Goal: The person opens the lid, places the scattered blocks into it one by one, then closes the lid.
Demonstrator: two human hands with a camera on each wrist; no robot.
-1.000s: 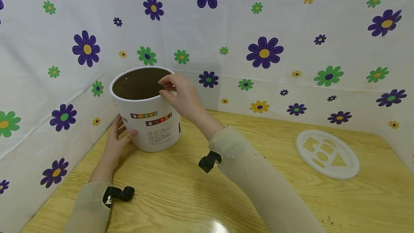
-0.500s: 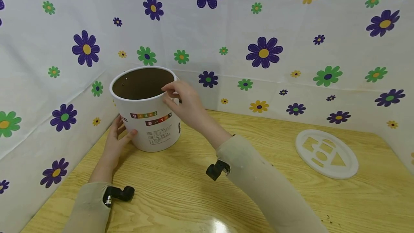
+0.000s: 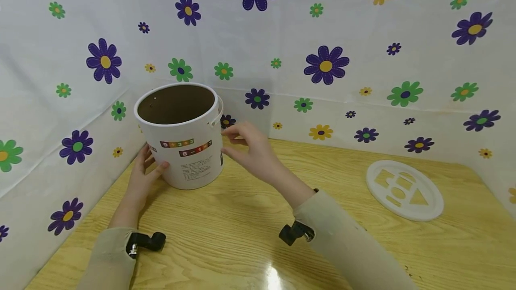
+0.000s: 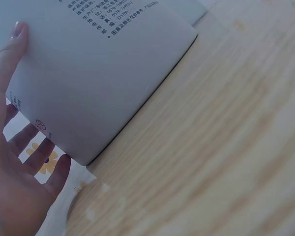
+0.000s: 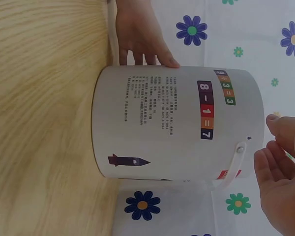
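A white bucket (image 3: 193,158) with printed sums and small lettering stands upright at the left, its top uncovered and its inside brown. The visible interior shows no contents. My left hand (image 3: 143,180) rests against the bucket's lower left side, thumb on the front and fingers spread along the side, as the left wrist view shows. At the bucket's right is my right hand (image 3: 258,151), fingers loosely bent and holding nothing. In the right wrist view a narrow gap separates that hand (image 5: 285,182) from the rim. A thin white handle (image 3: 218,113) hangs on the bucket's right side.
On the wooden table (image 3: 225,227), to the right, lies a round white lid (image 3: 434,198) with cut-out shapes. Flower-printed cloth (image 3: 282,35) rises behind and on the left, close to the bucket. A black camera mount (image 3: 147,240) sits on each wrist.
My right hand has let go of the bucket's rim and moved down and to the right, uncovering the handle. My left hand stays in place against the bucket.
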